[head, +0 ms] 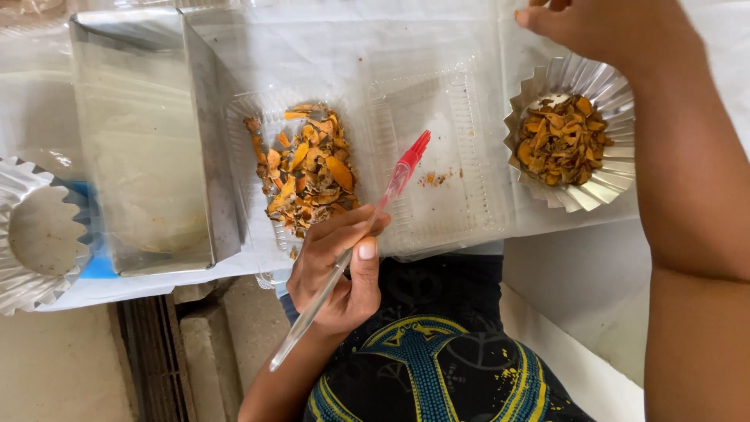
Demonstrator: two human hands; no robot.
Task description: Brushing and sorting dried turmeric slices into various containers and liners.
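Head view: left hand closed in a writing grip on clear red-tipped pen, long axis toward 1 o'clock, tip over clear hinged tray. Orange-brown chips at 11 o'clock, nearer than right hand; right grip unclear.
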